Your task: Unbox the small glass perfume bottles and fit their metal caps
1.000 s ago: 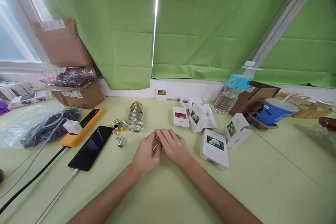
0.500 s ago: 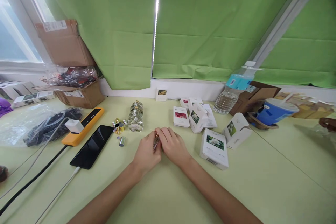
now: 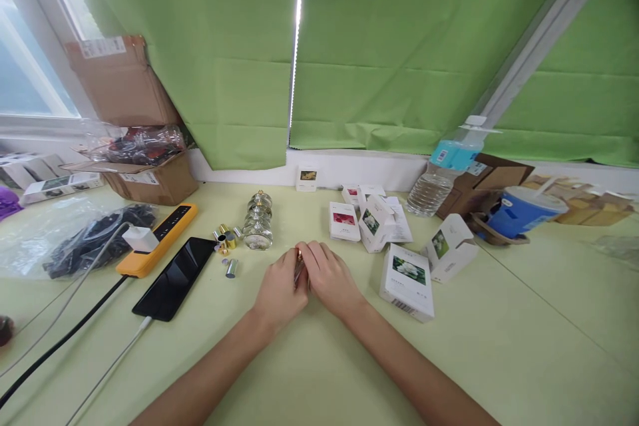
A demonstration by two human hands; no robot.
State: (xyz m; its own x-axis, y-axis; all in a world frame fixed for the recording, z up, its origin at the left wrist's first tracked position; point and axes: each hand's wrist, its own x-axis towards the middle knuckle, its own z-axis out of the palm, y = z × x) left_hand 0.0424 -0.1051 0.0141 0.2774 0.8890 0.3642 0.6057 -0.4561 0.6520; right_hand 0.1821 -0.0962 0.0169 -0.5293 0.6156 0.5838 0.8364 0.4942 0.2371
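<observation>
My left hand (image 3: 280,285) and my right hand (image 3: 329,276) meet over the green table (image 3: 319,373). Both have their fingers closed around a small bottle (image 3: 298,267) with a coppery top; most of it is hidden between them. Left of my hands stand glass bottles (image 3: 258,221) with gold tops, close together. Small gold and silver caps (image 3: 227,237) lie beside them, with one silver cap (image 3: 231,269) nearer me. White boxes with flower pictures are to the right, among them one with a red picture (image 3: 344,221) and a larger one (image 3: 408,281).
A black phone (image 3: 174,278) and an orange power strip (image 3: 158,239) with cables lie at the left, before an open cardboard box (image 3: 152,180). A water bottle (image 3: 439,176) and a blue cup (image 3: 522,211) stand at the right.
My hands have stayed together around the small bottle, with only a slight shift of the left fingers. A brown object at the far right edge is out of view.
</observation>
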